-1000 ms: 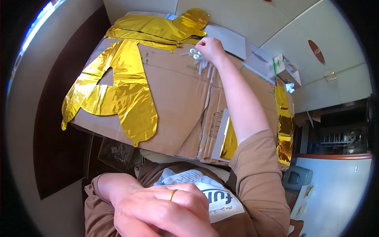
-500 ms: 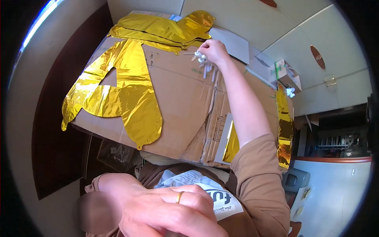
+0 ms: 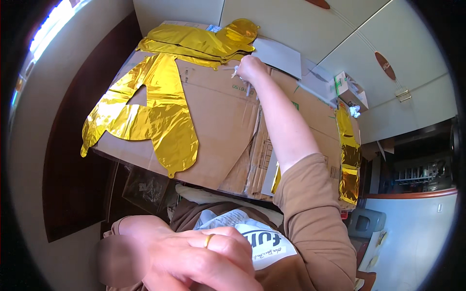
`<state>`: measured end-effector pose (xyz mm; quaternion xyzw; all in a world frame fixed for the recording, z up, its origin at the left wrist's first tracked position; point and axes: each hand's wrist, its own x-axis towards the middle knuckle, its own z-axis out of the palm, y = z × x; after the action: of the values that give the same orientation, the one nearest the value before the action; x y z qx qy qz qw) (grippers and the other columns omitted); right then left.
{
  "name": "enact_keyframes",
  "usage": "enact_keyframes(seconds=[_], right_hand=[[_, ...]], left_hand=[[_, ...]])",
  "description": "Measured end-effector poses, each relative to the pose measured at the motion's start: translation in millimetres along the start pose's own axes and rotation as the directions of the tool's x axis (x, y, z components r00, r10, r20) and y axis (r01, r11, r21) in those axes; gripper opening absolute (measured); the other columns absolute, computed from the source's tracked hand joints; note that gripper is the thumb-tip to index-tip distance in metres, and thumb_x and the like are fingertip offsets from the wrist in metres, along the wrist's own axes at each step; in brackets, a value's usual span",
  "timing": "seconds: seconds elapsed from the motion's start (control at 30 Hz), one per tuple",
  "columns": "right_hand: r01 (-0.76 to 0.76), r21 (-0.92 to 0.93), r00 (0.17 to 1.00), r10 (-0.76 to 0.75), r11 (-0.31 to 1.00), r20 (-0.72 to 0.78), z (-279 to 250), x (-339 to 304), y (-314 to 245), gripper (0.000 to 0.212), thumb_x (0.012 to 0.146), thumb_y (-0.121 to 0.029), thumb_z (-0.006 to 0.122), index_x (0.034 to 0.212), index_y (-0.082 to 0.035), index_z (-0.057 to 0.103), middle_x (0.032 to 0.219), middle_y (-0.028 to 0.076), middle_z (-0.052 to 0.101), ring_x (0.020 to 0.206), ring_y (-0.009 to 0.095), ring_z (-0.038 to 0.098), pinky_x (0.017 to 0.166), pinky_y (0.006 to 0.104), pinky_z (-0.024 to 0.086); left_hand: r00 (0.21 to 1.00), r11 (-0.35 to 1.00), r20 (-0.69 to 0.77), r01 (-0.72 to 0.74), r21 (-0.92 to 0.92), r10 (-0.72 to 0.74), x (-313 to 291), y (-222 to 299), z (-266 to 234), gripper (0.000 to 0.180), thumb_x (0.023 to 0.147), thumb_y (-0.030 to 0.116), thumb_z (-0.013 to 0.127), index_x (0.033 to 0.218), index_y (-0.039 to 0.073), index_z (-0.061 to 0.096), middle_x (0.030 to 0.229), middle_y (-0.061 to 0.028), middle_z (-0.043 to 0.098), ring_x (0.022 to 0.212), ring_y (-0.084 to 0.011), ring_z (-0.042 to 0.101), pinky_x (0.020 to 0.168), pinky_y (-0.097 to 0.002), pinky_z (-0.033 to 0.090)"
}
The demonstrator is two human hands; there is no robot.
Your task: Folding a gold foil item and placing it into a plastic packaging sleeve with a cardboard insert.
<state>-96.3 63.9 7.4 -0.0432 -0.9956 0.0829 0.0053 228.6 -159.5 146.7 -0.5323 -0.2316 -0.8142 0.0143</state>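
Note:
My right hand (image 3: pixel 251 68) is stretched out to the far side of the cardboard (image 3: pixel 221 121), its fingers closed and turned away from view. A small crumpled white bit (image 3: pixel 236 72) shows at its left edge, and thin white sticks (image 3: pixel 248 89) lie just below it. Whether the fingers grip any of these is hidden. Close to the camera, my left hand (image 3: pixel 208 257) has its fingers curled and a ring on one; what it holds, if anything, is out of sight. Left of my right hand, a flat gold foil balloon shaped like an A (image 3: pixel 167 114) lies on the cardboard.
More folded gold foil balloons (image 3: pixel 194 41) lie along the far edge, beside a white sheet (image 3: pixel 276 58). A gold foil strip (image 3: pixel 348 155) and a small open box (image 3: pixel 349 89) are on the right. Cabinet doors (image 3: pixel 335 41) stand behind.
My right hand has turned and now covers most of the white bits and sticks that showed under its fingers. My left hand stays curled near the camera. The view has shifted slightly.

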Motion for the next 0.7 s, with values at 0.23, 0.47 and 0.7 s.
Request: enact_keyframes(seconds=[0.23, 0.47, 0.7], right_hand=[[0.140, 0.813, 0.986, -0.156, 0.566, -0.061, -71, -90, 30, 0.019, 0.090, -0.020, 0.076, 0.095, -0.002, 0.072, 0.091, 0.008, 0.075, 0.080, 0.013, 0.069, 0.073, 0.0288, 0.056], [-0.132, 0.970, 0.991, 0.007, 0.203, 0.134, -94, -308, 133, 0.012, 0.093, -0.010, 0.074, 0.099, -0.001, 0.069, 0.091, 0.006, 0.072, 0.079, 0.011, 0.067, 0.076, 0.0254, 0.056], [-0.190, 0.730, 0.955, 0.297, 0.657, -0.019, -42, -419, 187, 0.012, 0.094, -0.012, 0.073, 0.097, -0.001, 0.069, 0.087, 0.004, 0.072, 0.074, 0.011, 0.064, 0.073, 0.0262, 0.052]], left_hand=[[0.894, 0.780, -0.149, 0.442, 0.443, -0.423, -3, 6, -43, 0.016, 0.088, 0.003, 0.073, 0.103, 0.006, 0.067, 0.103, -0.0119, 0.064, 0.087, -0.0246, 0.064, 0.075, -0.0380, 0.051], [0.771, 0.326, 0.148, 0.082, 0.942, -0.620, -47, -96, -55, 0.025, 0.078, 0.013, 0.077, 0.099, 0.005, 0.066, 0.107, -0.0110, 0.062, 0.106, -0.0315, 0.061, 0.096, -0.0445, 0.048], [0.526, 0.460, 0.513, -0.241, 0.855, -0.678, -57, -176, -38, 0.037, 0.072, 0.025, 0.082, 0.098, 0.007, 0.062, 0.116, -0.0148, 0.063, 0.115, -0.0365, 0.061, 0.100, -0.0482, 0.049]])
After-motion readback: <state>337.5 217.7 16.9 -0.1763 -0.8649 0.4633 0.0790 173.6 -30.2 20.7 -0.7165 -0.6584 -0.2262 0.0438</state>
